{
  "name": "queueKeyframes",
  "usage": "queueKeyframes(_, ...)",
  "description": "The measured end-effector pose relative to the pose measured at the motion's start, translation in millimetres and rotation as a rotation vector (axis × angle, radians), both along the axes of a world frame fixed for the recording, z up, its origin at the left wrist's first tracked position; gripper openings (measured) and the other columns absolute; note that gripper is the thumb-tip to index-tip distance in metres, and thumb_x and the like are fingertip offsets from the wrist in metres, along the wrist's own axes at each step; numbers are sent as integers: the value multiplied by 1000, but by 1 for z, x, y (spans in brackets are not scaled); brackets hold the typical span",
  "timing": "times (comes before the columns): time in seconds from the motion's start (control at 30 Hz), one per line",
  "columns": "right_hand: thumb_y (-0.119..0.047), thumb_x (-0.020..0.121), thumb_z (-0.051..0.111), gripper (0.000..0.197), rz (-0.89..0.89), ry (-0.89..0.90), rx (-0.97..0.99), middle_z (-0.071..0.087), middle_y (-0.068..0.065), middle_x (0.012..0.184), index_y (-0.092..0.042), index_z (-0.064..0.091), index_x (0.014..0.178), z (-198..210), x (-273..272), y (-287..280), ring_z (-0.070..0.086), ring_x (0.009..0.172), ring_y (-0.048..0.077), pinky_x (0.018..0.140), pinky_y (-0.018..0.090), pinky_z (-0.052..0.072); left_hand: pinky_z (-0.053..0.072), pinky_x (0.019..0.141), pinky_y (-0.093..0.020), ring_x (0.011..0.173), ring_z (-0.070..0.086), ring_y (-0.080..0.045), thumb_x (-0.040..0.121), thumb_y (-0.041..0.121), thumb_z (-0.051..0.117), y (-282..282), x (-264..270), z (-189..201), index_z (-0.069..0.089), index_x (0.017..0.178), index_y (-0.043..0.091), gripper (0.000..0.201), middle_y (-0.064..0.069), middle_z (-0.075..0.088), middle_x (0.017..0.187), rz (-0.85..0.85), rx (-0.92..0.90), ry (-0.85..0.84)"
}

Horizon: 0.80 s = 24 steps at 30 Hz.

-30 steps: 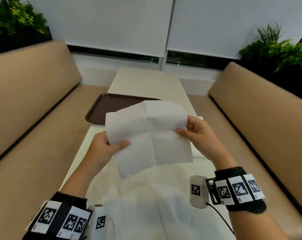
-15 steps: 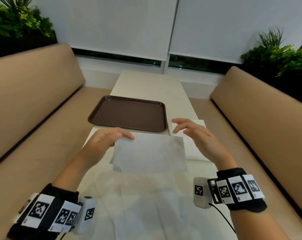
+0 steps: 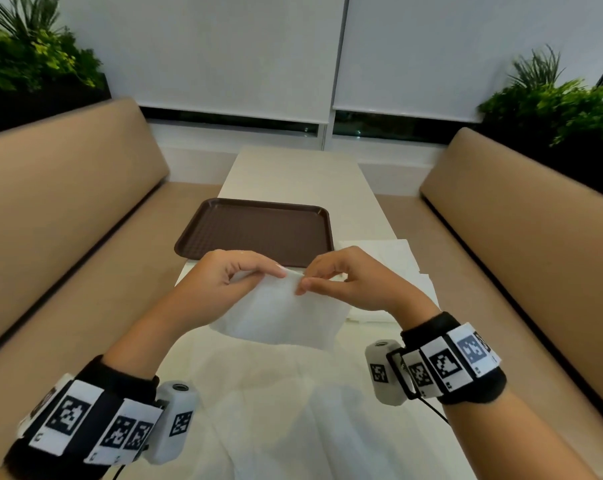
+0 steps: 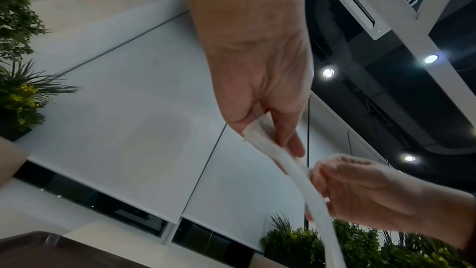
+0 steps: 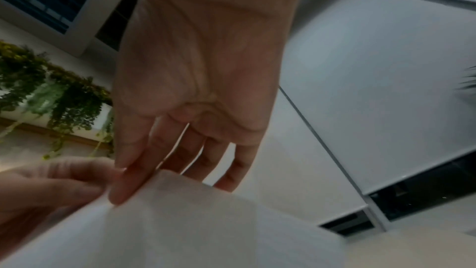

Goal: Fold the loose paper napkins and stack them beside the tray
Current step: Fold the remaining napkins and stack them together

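Observation:
A white paper napkin (image 3: 282, 313), folded over, hangs above the table in front of the brown tray (image 3: 258, 230). My left hand (image 3: 224, 278) pinches its top edge between thumb and forefinger. My right hand (image 3: 345, 278) pinches the same edge right beside it, the two hands almost touching. In the left wrist view the napkin (image 4: 296, 174) runs as a curved band from my left fingers to the right hand (image 4: 360, 189). In the right wrist view the napkin (image 5: 206, 221) spreads below my right fingers (image 5: 134, 182). More white napkins (image 3: 390, 261) lie flat right of the tray.
The long white table (image 3: 293, 174) runs away from me between two tan benches (image 3: 51, 202), (image 3: 518, 220). Several loose unfolded napkins (image 3: 293, 410) cover the near end of the table. Plants stand at the far left and right corners.
The napkin was held open and upright, then folded in half and lowered. My hands have since come together at its top edge, doubling it again.

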State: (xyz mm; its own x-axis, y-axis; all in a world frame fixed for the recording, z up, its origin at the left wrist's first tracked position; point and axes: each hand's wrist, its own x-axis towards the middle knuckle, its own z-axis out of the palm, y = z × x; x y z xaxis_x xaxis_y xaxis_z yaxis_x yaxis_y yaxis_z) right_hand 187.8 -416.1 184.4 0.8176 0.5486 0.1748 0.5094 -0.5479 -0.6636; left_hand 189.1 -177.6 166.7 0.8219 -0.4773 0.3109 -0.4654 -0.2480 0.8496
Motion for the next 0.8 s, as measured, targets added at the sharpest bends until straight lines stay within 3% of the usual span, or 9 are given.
queueKeyframes(0.13,-22,82,73,7,-92,129,-27,72,-11,89,-20,76,88,-20,0,-36,64,80,-2,76,10,43,50,93,-31,107,63,-9,81,14,53,9,7,-2,73,98,34,34,10,70,110,-4,10,145)
queueKeyframes(0.23,-9,82,72,10,-175,262,31,69,-20,78,-19,72,84,-44,1,-60,54,55,-5,59,8,41,53,87,-46,97,66,-30,83,4,61,6,21,-15,71,104,35,38,0,69,111,-82,80,334)
queueKeyframes(0.3,-6,83,70,15,-319,317,141,70,-17,75,-20,73,79,-62,12,-76,55,61,2,65,16,50,49,79,-33,93,60,-38,86,4,65,-12,38,-28,74,93,35,33,9,70,105,23,167,280)
queueKeyframes(0.4,-4,86,65,18,-557,306,343,71,1,97,-20,74,84,-79,47,-104,63,83,17,75,22,52,43,69,-12,87,62,-19,87,6,65,-57,73,-42,76,79,24,23,11,71,92,222,71,308)
queueKeyframes(0.47,-2,87,62,18,-657,322,407,65,1,108,-16,69,96,-77,75,-121,64,84,18,68,21,52,46,67,-16,89,62,-16,89,4,62,-90,104,-50,74,82,22,22,3,69,97,249,-21,400)
queueKeyframes(0.53,4,84,62,24,-706,334,411,58,2,107,-11,62,103,-72,104,-136,60,78,20,62,23,50,51,72,-28,97,62,-23,90,1,59,-121,138,-59,71,86,23,26,-7,66,110,223,-106,509)
queueKeyframes(0.67,3,81,63,19,-928,200,261,61,9,95,-15,60,77,-74,161,-162,56,77,22,57,26,44,46,87,-26,107,54,-21,91,-1,55,-177,184,-71,68,94,19,24,-3,57,111,241,-104,487)
queueKeyframes(0.73,2,84,58,16,-1017,158,108,65,11,100,-12,67,85,-85,180,-172,60,89,23,67,26,47,41,89,-22,107,51,-16,93,0,52,-198,196,-81,68,103,12,22,2,56,107,249,-62,454)
queueKeyframes(0.8,3,87,49,28,-1009,170,-105,64,13,114,-5,68,106,-102,192,-179,59,106,27,82,26,47,39,89,-23,103,48,-13,95,5,50,-212,206,-91,67,104,9,20,3,54,104,224,9,473)
